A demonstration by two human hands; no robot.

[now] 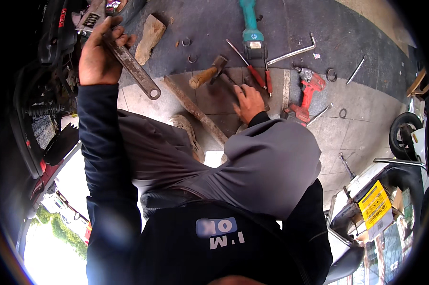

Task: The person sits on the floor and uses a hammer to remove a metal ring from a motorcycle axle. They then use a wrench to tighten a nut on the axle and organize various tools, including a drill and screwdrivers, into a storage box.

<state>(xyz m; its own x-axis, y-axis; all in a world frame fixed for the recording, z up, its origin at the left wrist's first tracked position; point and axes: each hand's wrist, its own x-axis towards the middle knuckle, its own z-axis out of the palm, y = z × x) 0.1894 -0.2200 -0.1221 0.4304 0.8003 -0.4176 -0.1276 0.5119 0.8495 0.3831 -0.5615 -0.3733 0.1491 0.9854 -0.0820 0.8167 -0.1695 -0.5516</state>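
Observation:
My left hand [99, 59] grips a large steel adjustable wrench [132, 66] at upper left, its jaw by the black vehicle parts [53, 33]. My right hand [247, 102] is low over the floor, fingers apart and slightly curled, at a dark metal tool [229, 83]; whether it touches it is unclear. Just left lies a wooden-handled hammer [202, 78] and a long worn bar [190, 104]. Ahead are red-handled screwdrivers [257, 76] and a teal power tool [251, 26]. A red impact driver [309, 90] lies to the right.
A wood block [150, 38], an L-shaped wrench [293, 53], metal rods [356, 70] and rings [332, 74] lie on the floor [340, 137]. At right stand a tyre [404, 135] and a white vehicle with a yellow sign [374, 203]. My knees take up the middle.

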